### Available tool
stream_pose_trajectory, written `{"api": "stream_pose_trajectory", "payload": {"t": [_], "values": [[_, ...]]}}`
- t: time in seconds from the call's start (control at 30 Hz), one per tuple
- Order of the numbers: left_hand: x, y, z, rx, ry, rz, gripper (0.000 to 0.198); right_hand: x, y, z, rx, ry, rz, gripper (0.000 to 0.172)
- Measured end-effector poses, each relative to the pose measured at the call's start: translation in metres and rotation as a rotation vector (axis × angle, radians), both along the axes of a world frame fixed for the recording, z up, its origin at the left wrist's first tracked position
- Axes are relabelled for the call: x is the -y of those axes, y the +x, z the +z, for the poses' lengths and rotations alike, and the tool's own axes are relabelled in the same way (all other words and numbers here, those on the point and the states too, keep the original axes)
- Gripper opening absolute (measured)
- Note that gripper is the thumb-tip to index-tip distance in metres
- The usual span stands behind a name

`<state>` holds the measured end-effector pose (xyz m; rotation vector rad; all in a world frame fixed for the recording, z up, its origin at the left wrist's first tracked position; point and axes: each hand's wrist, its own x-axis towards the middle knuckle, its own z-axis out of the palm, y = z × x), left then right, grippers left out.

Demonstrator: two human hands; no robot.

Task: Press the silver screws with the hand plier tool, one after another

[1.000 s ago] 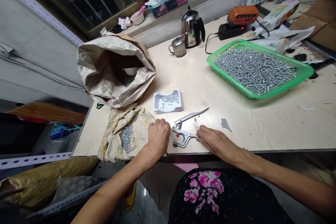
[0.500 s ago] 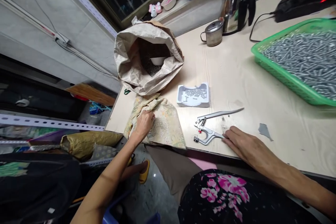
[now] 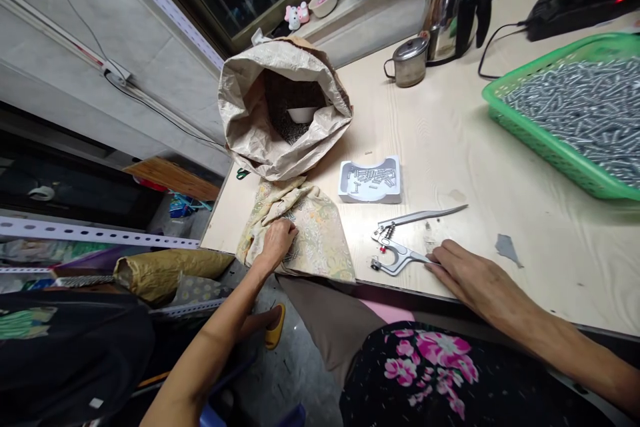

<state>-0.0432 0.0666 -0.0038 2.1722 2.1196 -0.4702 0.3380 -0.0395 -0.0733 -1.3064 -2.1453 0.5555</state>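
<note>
My left hand rests on a patterned cloth at the table's near left corner, fingers curled over small metal pieces lying on it. Whether it holds any of them is hidden. My right hand lies flat on the table, fingers stretched out, its tips touching the lower handle of a pair of metal press pliers. Just beyond the pliers sits a small grey tray with short metal pins in it.
A crumpled paper sack with dark small parts and a white cup stands behind the cloth. A green basket full of metal screws is at the right. A kettle, a metal mug and a charger stand at the back.
The view swung left since the first frame. My left hand moved left across the cloth, then slid slightly toward the near edge. My right hand stayed at the pliers' handle.
</note>
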Motion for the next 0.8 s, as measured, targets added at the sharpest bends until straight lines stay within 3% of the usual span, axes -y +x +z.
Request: {"api": "stream_pose_trajectory", "payload": {"t": [0.2,0.37,0.47,0.57,0.8], "values": [[0.010,0.014,0.014,0.121,0.062,0.004,0.018,-0.001,-0.002,0.005,-0.001,0.010,-0.020,0.020],[0.033,0.069,0.021,0.749,-0.007,0.107,0.024,-0.003,-0.003,0.011,0.071,0.014,0.012,0.020],[0.049,0.106,0.013,0.994,-0.093,0.174,0.028,-0.003,0.000,0.011,0.139,0.060,0.033,0.022],[0.061,0.132,-0.001,1.078,-0.113,0.221,0.028,-0.002,0.004,0.012,0.193,0.105,0.065,0.023],[0.071,0.152,-0.023,1.094,-0.082,0.226,0.026,-0.006,0.013,0.013,0.250,0.208,0.093,0.026]]}}
